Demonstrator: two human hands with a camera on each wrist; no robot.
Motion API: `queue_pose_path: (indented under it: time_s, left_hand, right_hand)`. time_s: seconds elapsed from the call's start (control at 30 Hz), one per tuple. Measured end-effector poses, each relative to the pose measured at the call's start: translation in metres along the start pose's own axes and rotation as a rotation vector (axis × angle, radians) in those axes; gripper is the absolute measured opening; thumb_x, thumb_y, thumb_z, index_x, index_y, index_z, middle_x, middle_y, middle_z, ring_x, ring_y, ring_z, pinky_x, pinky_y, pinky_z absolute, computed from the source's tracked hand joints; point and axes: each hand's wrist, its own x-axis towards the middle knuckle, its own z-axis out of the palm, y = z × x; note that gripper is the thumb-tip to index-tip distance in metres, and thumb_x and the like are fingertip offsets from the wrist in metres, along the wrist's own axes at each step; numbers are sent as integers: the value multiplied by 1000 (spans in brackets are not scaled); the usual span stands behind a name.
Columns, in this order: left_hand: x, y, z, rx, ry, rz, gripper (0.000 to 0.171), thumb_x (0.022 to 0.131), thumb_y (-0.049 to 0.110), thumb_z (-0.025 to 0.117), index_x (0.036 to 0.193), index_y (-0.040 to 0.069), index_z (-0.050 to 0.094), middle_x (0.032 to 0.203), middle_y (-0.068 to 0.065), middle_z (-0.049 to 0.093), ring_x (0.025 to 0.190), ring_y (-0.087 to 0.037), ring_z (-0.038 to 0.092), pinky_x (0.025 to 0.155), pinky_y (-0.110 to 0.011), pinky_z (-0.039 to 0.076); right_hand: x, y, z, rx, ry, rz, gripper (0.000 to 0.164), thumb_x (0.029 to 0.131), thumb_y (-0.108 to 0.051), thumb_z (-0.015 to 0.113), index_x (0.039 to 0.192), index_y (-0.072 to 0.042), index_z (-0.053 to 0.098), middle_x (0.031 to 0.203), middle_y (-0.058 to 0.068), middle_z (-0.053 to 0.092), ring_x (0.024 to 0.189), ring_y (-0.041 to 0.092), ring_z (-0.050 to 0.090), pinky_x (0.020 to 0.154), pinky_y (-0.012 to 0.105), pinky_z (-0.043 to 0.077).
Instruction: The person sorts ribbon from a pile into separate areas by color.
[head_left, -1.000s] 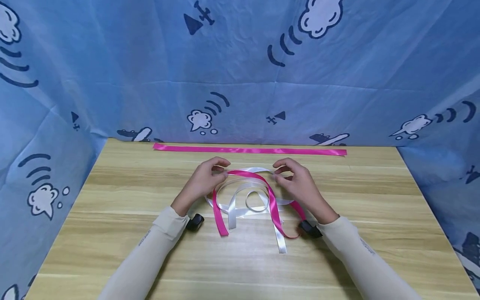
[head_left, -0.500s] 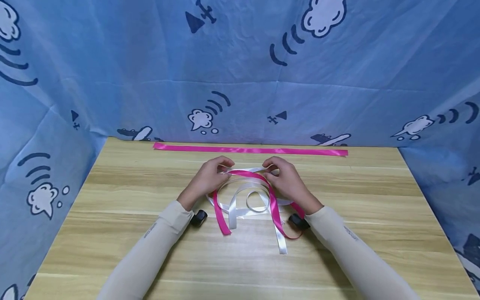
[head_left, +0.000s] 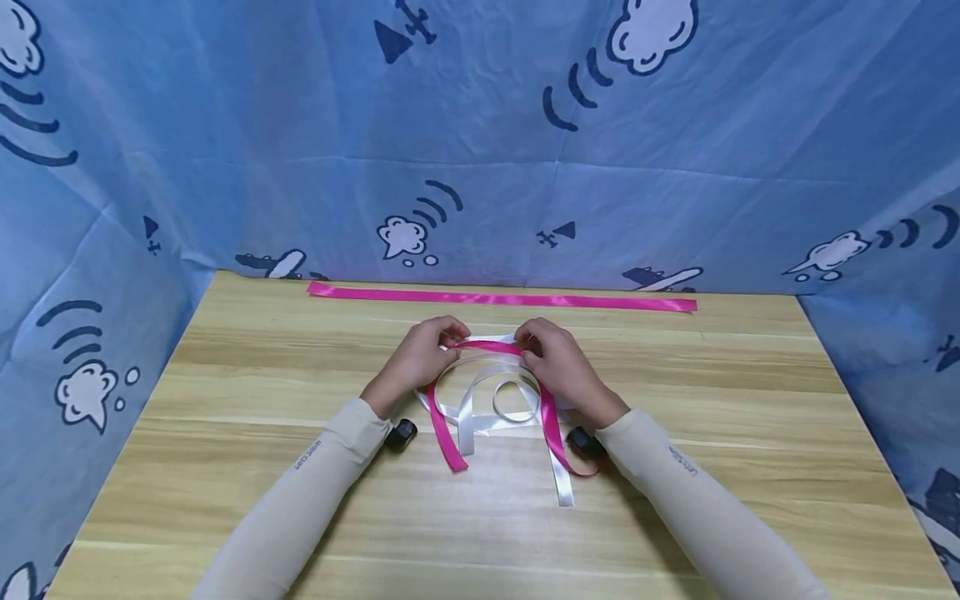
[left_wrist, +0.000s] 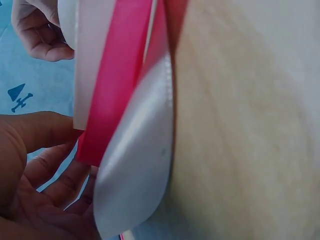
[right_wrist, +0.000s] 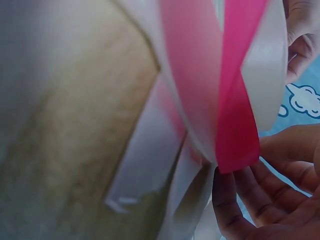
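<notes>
A glossy pink ribbon [head_left: 491,346] arches over loops of white ribbon [head_left: 467,421] at the table's middle. My left hand [head_left: 420,357] pinches the pink ribbon at the arch's left side; in the left wrist view the thumb sits at the pink band [left_wrist: 117,75], beside a curled white band [left_wrist: 140,155]. On the other side my right hand [head_left: 562,367] pinches the same ribbon, its thumb and finger at a pink fold [right_wrist: 237,140] in the right wrist view. Pink and white tails hang toward the front. Part of the arch is hidden behind the right fingers.
Near the back edge a second pink ribbon [head_left: 502,298] lies straight across the wooden table [head_left: 300,375]. A blue printed cloth [head_left: 480,100] rises behind and at both sides. Small black wrist cameras [head_left: 401,435] sit beneath the wrists.
My right hand has moved left, from the far side of the white loop to the pink ribbon, and now pinches it. My left hand has shifted slightly right. The back pink ribbon lies unmoved.
</notes>
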Motion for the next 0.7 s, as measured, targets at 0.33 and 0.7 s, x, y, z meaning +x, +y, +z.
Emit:
queue_pose_path:
  time_s: [0.33,0.7]
  left_hand:
    - [0,-1,2,16,-1,11,27,92,-7,63,114,2,74,98,-10,71,87,-17,61,79,-24,52]
    - [2,-3,4,12,-3,11,25,91,-9,61,107,3,76,89,-9,70,81,-14,61,75,-23,53]
  right_hand:
    - [2,2,2,-20,-23,16,20,93,9,65,110,1,69,106,16,70,94,28,65,87,46,59]
    - [2,6,1,-1,-16,-5,21,89,13,61,103,1,71,96,15,71,84,24,63,78,38,56]
